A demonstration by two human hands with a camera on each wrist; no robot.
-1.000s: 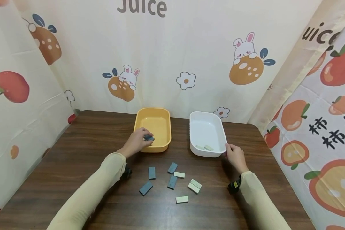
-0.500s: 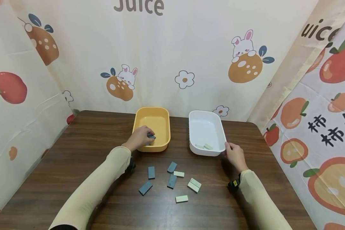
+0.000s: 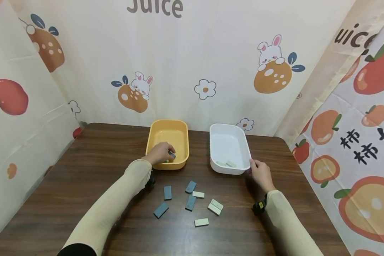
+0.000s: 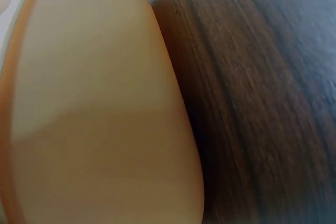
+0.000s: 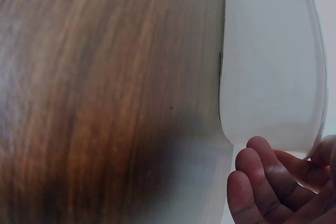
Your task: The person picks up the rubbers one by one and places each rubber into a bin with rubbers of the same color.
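My left hand reaches over the near-left side of the yellow bin and pinches a small dark blue block inside it. Part of something pale peeks out below those fingers. In the left wrist view only the yellow bin's outer wall and the table show; the hand is out of sight there. My right hand pinches the near-right rim of the white bin, thumb at the rim and fingers along its outer corner. Two pale green blocks lie at the white bin's near end.
Several blue blocks and pale green blocks are scattered on the brown wooden table in front of the bins. Two pale ones lie side by side. A printed curtain hangs behind the table.
My left hand has moved rightward and lower into the yellow bin, with the blue block still between its fingers. The right hand stays at the white bin's corner.
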